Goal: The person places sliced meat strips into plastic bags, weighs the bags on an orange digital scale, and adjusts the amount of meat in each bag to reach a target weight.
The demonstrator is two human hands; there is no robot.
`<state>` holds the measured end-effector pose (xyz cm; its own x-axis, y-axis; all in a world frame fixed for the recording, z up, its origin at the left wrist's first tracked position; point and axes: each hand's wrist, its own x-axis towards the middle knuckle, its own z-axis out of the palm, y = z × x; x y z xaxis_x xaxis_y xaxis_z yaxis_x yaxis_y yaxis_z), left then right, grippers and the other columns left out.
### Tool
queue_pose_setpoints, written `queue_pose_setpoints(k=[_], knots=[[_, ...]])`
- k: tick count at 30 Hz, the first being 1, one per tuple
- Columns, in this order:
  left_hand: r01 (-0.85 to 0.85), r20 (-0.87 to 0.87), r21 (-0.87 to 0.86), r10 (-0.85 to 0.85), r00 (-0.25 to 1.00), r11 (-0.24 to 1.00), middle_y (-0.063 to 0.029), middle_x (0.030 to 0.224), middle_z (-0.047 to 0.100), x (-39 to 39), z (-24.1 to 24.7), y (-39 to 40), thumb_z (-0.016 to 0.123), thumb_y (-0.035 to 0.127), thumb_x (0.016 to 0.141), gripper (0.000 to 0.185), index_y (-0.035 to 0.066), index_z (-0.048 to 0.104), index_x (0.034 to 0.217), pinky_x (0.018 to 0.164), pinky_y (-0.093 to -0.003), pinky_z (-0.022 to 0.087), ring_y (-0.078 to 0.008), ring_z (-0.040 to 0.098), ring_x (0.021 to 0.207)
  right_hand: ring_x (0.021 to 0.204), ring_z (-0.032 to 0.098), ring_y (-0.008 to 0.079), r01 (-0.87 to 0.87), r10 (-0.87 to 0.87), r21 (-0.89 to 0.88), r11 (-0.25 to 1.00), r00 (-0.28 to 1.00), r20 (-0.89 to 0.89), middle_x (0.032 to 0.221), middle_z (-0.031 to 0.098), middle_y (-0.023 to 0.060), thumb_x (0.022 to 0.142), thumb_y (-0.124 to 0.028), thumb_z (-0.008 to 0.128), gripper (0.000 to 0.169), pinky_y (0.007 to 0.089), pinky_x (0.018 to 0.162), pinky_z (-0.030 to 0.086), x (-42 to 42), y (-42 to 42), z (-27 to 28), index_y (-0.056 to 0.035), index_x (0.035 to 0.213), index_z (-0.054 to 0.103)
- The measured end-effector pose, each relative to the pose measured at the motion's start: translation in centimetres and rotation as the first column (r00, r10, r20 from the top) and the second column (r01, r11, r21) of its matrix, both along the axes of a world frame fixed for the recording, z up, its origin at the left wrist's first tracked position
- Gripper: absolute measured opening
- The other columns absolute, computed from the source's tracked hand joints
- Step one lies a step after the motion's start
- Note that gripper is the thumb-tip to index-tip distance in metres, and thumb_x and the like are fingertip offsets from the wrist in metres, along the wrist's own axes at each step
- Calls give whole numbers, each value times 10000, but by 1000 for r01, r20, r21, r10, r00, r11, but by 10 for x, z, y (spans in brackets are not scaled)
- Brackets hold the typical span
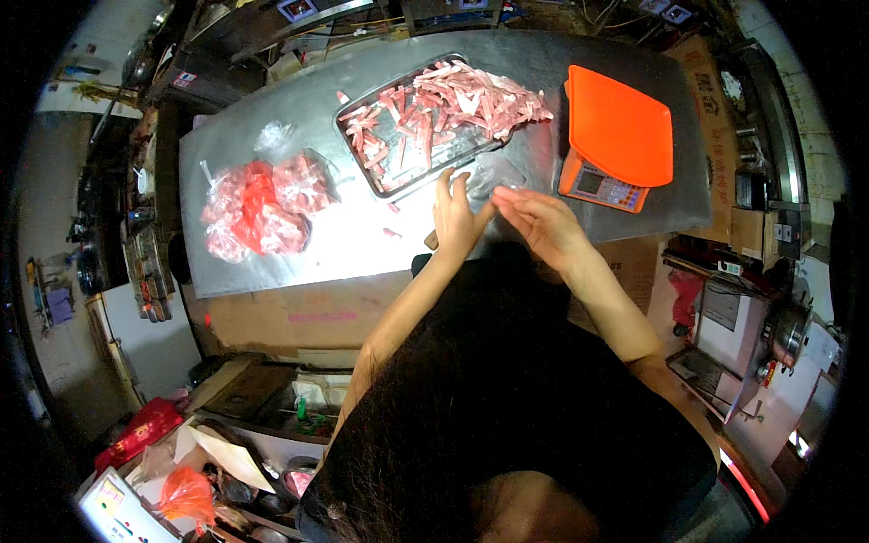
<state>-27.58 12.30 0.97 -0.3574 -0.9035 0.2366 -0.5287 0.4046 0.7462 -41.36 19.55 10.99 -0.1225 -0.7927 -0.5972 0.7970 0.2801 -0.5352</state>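
Both my hands are raised at the near edge of a metal table, close together in front of a clear plastic bag (499,173). The fingers of my left hand (456,214) are spread; its thumb comes near the fingertips of my right hand (540,220). Whether either hand pinches the thin bag cannot be told. Just beyond, a metal tray (424,175) holds raw meat strips (475,98), heaped at its right end and spilling past the rim. Part of a knife with a wooden handle (431,239) shows beside my left wrist.
An orange digital scale (621,129) stands right of the tray. Left on the metal table (366,254) lie filled clear and red plastic bags (261,207) of meat, with a crumpled clear bag (273,136) behind them. Small meat scraps (392,233) lie before the tray.
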Motion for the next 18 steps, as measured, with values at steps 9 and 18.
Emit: queue_pose_setpoints(k=[9, 18], knots=[[252, -223, -44, -256, 941, 967, -270, 1243, 451, 27, -3, 19, 593, 48, 769, 301, 6, 602, 1067, 945, -391, 389, -389, 450, 1155, 1054, 606, 244, 172, -168, 152, 973, 985, -41, 1116, 622, 180, 903, -88, 539, 239, 316, 929, 487, -12, 2, -15, 83, 1068, 569], [-225, -169, 268, 276, 946, 937, -256, 1088, 586, 33, -42, -17, 658, 104, 781, 274, -58, 623, 999, 924, -422, 410, -387, 546, 1038, 626, 479, 75, -37, 108, 212, 977, 936, -335, 663, 508, -49, 838, -152, 676, 90, 225, 587, 349, 26, 19, -10, -105, 807, 605]])
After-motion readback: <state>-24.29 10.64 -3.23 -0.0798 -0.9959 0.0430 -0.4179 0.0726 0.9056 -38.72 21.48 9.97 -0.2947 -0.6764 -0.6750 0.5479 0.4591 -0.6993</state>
